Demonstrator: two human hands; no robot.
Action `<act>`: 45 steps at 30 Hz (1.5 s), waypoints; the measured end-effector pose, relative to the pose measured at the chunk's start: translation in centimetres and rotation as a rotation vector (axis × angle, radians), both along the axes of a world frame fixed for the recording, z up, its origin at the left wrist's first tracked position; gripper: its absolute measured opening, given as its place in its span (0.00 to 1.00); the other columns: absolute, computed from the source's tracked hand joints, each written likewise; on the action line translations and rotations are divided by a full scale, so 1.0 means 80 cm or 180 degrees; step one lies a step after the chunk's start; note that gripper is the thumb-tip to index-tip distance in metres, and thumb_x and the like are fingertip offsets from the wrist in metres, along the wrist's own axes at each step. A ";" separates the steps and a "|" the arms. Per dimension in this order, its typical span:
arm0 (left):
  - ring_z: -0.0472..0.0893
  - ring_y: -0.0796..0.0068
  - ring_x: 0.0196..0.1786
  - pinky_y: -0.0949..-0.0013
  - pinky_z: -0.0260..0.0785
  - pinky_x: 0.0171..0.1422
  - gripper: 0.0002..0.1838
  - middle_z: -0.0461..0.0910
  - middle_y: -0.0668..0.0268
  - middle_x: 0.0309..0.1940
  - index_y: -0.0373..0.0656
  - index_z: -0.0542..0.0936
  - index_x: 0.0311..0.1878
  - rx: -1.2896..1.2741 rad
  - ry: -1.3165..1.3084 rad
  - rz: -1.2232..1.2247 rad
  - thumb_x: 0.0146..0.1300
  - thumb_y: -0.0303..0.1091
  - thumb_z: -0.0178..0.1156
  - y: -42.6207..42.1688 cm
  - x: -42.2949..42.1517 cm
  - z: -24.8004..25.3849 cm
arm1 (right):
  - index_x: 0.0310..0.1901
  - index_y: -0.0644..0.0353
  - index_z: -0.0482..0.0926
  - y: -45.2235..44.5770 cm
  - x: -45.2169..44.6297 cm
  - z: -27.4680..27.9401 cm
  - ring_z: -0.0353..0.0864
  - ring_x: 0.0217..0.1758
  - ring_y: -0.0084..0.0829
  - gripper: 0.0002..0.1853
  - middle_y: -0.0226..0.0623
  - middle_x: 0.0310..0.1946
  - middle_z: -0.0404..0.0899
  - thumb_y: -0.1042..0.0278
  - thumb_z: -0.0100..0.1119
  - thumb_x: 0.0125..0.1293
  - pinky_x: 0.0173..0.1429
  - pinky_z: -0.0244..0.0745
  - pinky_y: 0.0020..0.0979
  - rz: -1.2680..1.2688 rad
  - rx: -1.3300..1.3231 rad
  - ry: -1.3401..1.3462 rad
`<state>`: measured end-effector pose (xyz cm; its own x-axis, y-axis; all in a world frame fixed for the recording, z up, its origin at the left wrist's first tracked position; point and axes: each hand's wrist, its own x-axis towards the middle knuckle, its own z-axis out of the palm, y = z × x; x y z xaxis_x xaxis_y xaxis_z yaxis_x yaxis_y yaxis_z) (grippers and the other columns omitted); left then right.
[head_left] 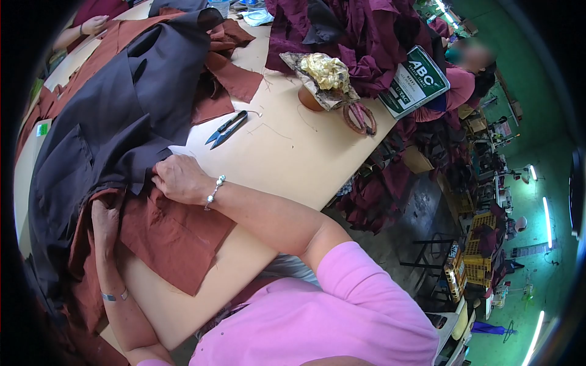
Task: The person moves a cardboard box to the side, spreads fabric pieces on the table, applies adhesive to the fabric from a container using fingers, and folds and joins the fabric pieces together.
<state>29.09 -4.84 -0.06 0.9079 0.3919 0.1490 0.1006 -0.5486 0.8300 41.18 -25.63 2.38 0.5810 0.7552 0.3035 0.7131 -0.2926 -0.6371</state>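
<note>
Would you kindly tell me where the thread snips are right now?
In the head view, left of centre, the thread snips lie on the tabletop, just below a rust-coloured cloth flap and above the right hand.

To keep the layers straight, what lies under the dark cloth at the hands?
Rust-brown cloth sticks out from under the dark cloth near the right hand, spreading over the tabletop. Whatever else lies beneath the dark cloth is covered and cannot be seen.
</note>
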 end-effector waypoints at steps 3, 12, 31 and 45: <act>0.77 0.76 0.43 0.72 0.66 0.51 0.10 0.81 0.63 0.40 0.32 0.78 0.44 0.0019 0.0056 0.0034 0.62 0.27 0.56 0.000 0.000 0.000 | 0.28 0.66 0.79 0.001 -0.001 0.000 0.79 0.32 0.48 0.11 0.51 0.25 0.79 0.66 0.55 0.55 0.39 0.74 0.43 -0.0015 -0.0017 -0.0018; 0.77 0.76 0.43 0.72 0.66 0.51 0.10 0.81 0.63 0.40 0.32 0.78 0.45 -0.0085 0.0051 0.0049 0.62 0.27 0.56 0.000 0.000 -0.002 | 0.28 0.65 0.80 0.001 -0.001 0.000 0.80 0.34 0.49 0.10 0.51 0.27 0.80 0.66 0.54 0.56 0.41 0.73 0.44 -0.0038 -0.0077 0.0101; 0.80 0.65 0.35 0.66 0.68 0.43 0.13 0.82 0.53 0.32 0.30 0.80 0.38 0.1120 0.0479 0.0330 0.60 0.34 0.60 0.001 -0.003 0.015 | 0.29 0.62 0.80 -0.002 0.001 0.003 0.80 0.36 0.48 0.09 0.50 0.29 0.80 0.67 0.53 0.56 0.44 0.73 0.44 -0.0253 -0.0351 0.0018; 0.79 0.51 0.35 0.59 0.67 0.42 0.17 0.80 0.46 0.32 0.29 0.79 0.35 0.1394 0.0720 0.0426 0.59 0.39 0.61 -0.015 -0.003 0.033 | 0.27 0.60 0.80 -0.001 0.000 -0.002 0.80 0.34 0.46 0.08 0.45 0.28 0.80 0.66 0.55 0.55 0.42 0.73 0.43 -0.0409 -0.0403 -0.0360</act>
<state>28.85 -6.04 2.60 0.8826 0.4516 0.1309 0.3442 -0.8102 0.4744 41.16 -25.68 2.19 0.6426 0.7133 0.2796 0.7296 -0.4584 -0.5075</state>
